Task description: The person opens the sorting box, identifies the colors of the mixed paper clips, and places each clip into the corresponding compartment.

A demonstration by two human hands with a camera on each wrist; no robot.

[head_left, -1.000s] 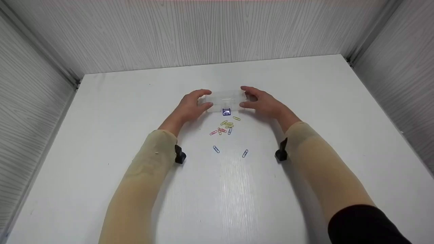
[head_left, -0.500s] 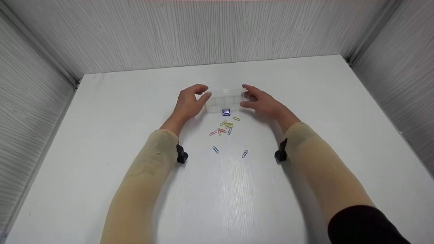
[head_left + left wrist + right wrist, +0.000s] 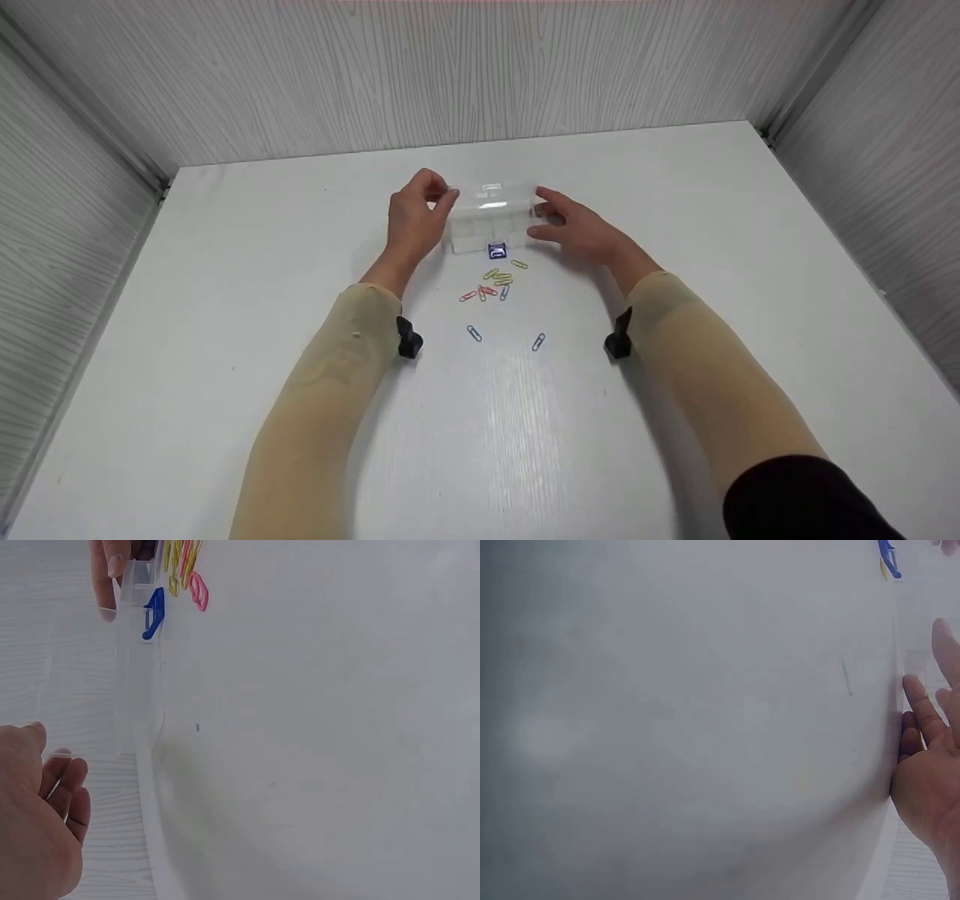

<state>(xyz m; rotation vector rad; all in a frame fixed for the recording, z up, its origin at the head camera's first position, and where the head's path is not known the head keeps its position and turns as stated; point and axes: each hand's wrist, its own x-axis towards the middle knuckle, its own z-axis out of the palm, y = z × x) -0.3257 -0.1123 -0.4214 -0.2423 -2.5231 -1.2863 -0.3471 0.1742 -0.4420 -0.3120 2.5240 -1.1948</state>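
Note:
A clear plastic compartment box (image 3: 469, 244) with a blue latch (image 3: 497, 250) at its front stands on the white table. Its transparent lid (image 3: 492, 195) is tilted up toward the back. My left hand (image 3: 412, 214) pinches the lid's left end; in the left wrist view thumb and fingers meet at the lid's edge. My right hand (image 3: 581, 229) holds the right end of the box, thumb toward the front and fingers behind. Just before the box lies a cluster of yellow paper clips (image 3: 502, 277), pink paper clips (image 3: 468, 296) and a blue one.
Two blue paper clips lie apart, nearer the person: one on the left (image 3: 474, 333), one on the right (image 3: 538, 342). A wood-grain back panel (image 3: 465, 75) rises behind the table (image 3: 495, 465), with similar panels on both sides.
My left hand has risen and moved back from the front of the box, and the lid has swung open with it. My right hand stays at the right end. The paper clips lie as before.

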